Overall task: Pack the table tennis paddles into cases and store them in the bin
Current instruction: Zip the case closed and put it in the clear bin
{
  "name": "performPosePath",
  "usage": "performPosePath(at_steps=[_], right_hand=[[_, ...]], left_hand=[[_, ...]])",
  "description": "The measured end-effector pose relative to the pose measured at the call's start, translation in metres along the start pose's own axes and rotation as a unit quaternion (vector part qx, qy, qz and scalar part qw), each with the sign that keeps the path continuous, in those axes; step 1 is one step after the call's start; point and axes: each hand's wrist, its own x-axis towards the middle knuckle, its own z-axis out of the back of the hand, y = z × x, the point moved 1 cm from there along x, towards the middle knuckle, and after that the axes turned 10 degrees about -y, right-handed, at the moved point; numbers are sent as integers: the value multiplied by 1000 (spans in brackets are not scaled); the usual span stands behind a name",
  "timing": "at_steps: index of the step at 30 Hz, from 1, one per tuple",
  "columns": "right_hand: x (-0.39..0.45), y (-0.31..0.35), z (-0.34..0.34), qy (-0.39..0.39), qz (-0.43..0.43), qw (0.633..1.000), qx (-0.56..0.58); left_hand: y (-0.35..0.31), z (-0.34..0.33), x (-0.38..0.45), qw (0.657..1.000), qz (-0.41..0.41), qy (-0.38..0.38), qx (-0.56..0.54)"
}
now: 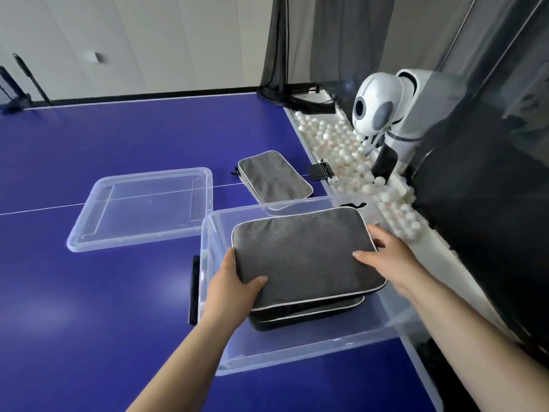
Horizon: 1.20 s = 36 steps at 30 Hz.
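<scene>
A grey paddle case (pixel 303 254) with white piping lies flat inside the clear plastic bin (pixel 297 349), on top of another dark case (pixel 306 318) whose edge shows beneath it. My left hand (pixel 234 285) grips the top case's near left corner, thumb on top. At the case's right edge, my right hand (pixel 383 255) holds it with the thumb over the top. A third grey case (pixel 273 176) lies closed on the blue table beyond the bin. No bare paddle is visible.
The bin's clear lid (pixel 142 206) lies on the blue table (pixel 89 292) to the left. Along the table's right edge runs a white tray with several white balls (pixel 350 156) and a white ball machine (pixel 377 105). Black netting hangs at the right.
</scene>
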Motion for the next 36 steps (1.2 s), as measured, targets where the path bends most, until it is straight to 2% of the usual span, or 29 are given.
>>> performPosePath(at_steps=[8, 16, 27, 31, 36], right_hand=[[30, -34, -30, 45, -26, 995, -80], [43, -57, -41, 72, -65, 993, -69], [46, -62, -43, 83, -53, 990, -103], [42, -55, -42, 94, -49, 988, -114], [27, -39, -37, 56, 5, 989, -137]], left_hand=[[14, -28, 26, 996, 63, 11, 55], [16, -36, 32, 996, 70, 9, 63], [11, -33, 23, 996, 76, 4, 41], [6, -28, 21, 995, 66, 18, 68], [-4, -20, 11, 994, 32, 15, 105]])
